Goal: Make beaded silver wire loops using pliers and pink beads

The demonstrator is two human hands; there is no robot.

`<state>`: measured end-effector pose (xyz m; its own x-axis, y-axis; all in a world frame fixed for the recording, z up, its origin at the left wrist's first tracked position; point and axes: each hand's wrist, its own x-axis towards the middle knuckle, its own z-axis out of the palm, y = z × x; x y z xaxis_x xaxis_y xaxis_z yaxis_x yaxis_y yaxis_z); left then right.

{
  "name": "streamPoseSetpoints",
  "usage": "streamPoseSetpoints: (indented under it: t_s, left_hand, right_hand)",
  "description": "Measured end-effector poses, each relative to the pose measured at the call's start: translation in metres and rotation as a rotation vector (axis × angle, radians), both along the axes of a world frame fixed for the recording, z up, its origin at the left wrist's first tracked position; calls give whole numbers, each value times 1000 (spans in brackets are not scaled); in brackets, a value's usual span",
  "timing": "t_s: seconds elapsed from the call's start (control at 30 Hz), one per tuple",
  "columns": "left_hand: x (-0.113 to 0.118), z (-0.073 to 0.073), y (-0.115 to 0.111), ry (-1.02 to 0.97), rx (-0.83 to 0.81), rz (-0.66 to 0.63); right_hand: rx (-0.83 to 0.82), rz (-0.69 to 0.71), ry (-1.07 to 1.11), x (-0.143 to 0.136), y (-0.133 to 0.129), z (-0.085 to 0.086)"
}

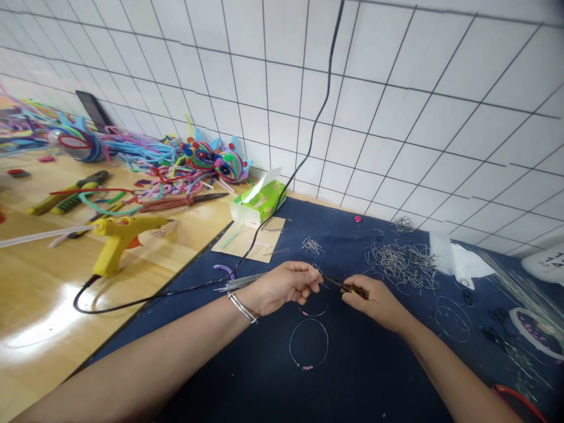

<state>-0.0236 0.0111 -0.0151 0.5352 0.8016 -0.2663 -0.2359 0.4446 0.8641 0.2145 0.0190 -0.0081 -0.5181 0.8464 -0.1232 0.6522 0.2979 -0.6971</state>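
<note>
Slim dark-tipped pliers (359,291) are gripped in my right hand (382,302), their jaws pointing left. The tips meet the fingers of my left hand (286,286), which pinch a thin wire (316,269); its small end is hard to make out. Just below those fingers curves a wire arc with a pink bead (305,313); whether it belongs to the pinched wire, I cannot tell. Nearer to me, a wire ring (327,341) with several pink beads (307,368) lies on the dark blue cloth (247,364).
A pile of bent wires (403,264) lies right of centre. Straight wires (242,282) sit beside my left wrist. A black cord (312,135) crosses to the yellow glue gun (117,241). A green tissue box (259,202) stands behind. Scissors (497,335) and a bead dish (515,320) are at right.
</note>
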Motion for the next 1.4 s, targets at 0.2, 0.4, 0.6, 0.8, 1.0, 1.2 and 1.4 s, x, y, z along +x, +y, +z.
streamPoseSetpoints:
  t_s: [0.2, 0.4, 0.6, 0.8, 1.0, 1.2, 1.4]
  left_hand:
    - [-1, -7, 1, 60, 36, -16]
    - [1, -3, 0, 142, 117, 16]
    - [4, 0, -4, 264, 178, -40]
    - [9, -8, -1, 378, 182, -61]
    - [11, 0, -3, 369, 203, -34]
    - [8, -2, -1, 357, 203, -39]
    - [10, 3, 0, 374, 131, -183]
  right_hand:
    - [-11, -6, 12, 1, 0, 3]
    - [12, 9, 1, 1, 1, -1]
    - [104, 28, -34, 1, -1, -1]
    - [160, -98, -99, -1, -6, -2]
    - [363, -57, -386, 1, -14, 2]
    - [430, 90, -591, -5, -26, 14]
    - [269, 16, -612, 54, -15, 33]
